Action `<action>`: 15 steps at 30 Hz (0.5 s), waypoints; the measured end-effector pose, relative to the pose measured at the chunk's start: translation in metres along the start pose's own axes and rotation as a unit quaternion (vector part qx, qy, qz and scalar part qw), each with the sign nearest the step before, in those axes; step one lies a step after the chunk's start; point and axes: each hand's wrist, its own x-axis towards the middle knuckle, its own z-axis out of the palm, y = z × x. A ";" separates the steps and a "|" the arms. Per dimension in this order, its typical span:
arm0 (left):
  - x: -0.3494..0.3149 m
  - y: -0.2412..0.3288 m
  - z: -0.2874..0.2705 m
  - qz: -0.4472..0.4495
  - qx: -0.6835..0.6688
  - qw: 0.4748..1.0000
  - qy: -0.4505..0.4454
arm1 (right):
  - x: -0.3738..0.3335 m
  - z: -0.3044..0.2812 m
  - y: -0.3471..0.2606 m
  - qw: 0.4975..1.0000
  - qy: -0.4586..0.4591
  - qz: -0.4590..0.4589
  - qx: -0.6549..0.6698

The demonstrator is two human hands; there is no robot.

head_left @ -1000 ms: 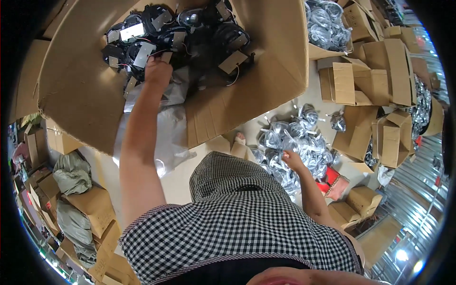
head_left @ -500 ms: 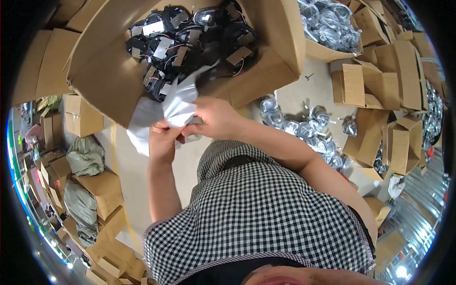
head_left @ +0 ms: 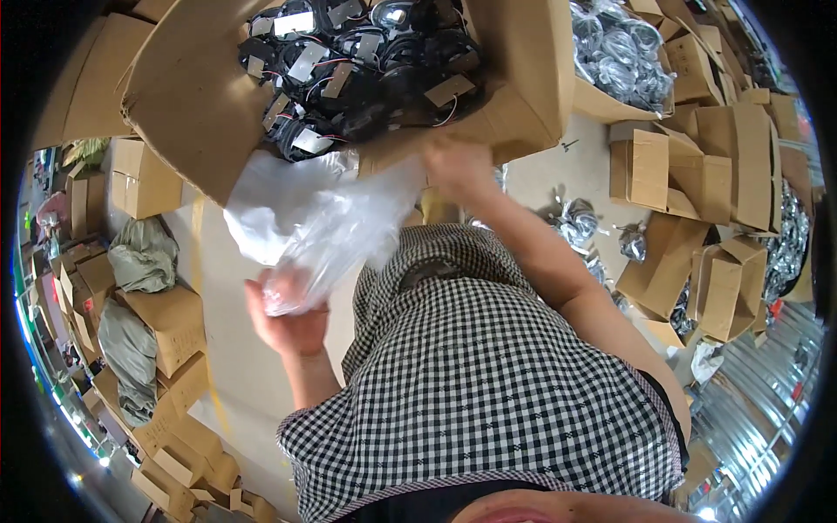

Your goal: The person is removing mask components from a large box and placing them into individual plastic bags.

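Observation:
A clear plastic bag (head_left: 349, 227) stretches slantwise between my two hands, just in front of the big open carton. My left hand (head_left: 295, 324) is curled around the bag's lower end, its thumb apart and some fingers showing through the film. My right hand (head_left: 459, 170), smeared by motion, grips the bag's upper edge near the carton's front wall. Behind the bag, a stack of white plastic bags (head_left: 261, 205) hangs at the carton's near edge. Inside the big carton (head_left: 187, 96) lie several coiled black cables (head_left: 366, 44) with small metal plates and thin wires.
Clear-bagged coils (head_left: 577, 222) lie on the floor to the right. Another carton (head_left: 602, 103) full of bagged coils stands at the far right, beside open cardboard boxes (head_left: 676, 166). On the left are cartons (head_left: 166, 327) with grey-green sacks (head_left: 144, 253) and a yellow floor line (head_left: 199, 253).
My hands were together at the white plastic. Now they are apart, the left lower and nearer, the right farther right and up, with a clear bag drawn out between them.

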 end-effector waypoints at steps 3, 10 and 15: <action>0.038 0.033 -0.018 -0.093 -0.061 0.989 -0.093 | 0.004 -0.034 0.015 0.994 -0.102 0.038 0.003; 0.096 0.021 0.052 0.004 0.607 0.715 -0.347 | 0.046 -0.043 -0.069 0.951 -0.098 -0.173 0.238; 0.216 0.011 -0.062 0.182 0.605 0.774 -0.044 | 0.079 -0.035 -0.051 0.721 -0.429 -0.042 0.543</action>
